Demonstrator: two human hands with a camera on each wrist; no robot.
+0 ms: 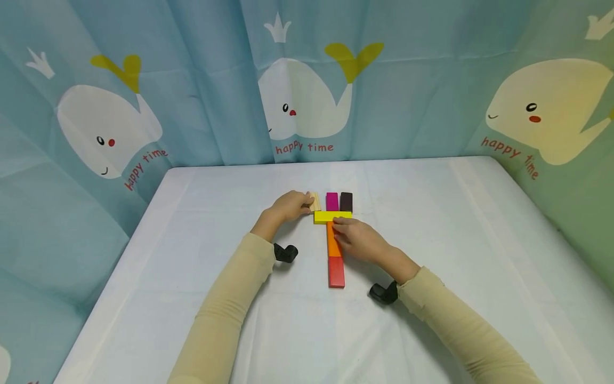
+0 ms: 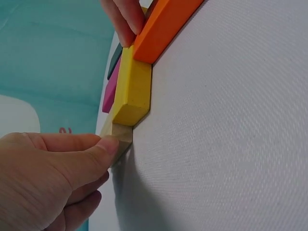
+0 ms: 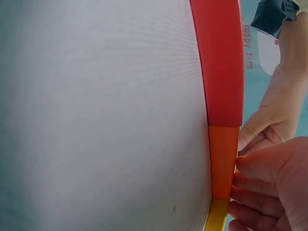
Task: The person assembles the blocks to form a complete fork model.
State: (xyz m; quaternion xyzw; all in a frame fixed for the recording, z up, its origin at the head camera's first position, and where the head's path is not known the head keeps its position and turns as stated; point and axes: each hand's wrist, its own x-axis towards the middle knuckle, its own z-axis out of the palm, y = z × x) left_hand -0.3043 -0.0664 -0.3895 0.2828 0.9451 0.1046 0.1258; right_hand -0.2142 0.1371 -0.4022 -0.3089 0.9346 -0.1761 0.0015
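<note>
My left hand pinches a plain wooden block between thumb and forefinger, at the left end of a yellow block that lies crosswise. Fingers of my right hand rest on the yellow block and the near orange block, covering part of both. Below the orange one, end to end, lies a red block. Beyond the yellow bar stand a magenta block and a dark brown block, side by side with a gap between the magenta and the wooden one.
A white cloth covers the table under the blocks. Blue-green curtains printed with whales hang along the back and both sides. A black wrist camera is on the left wrist, another black camera on the right.
</note>
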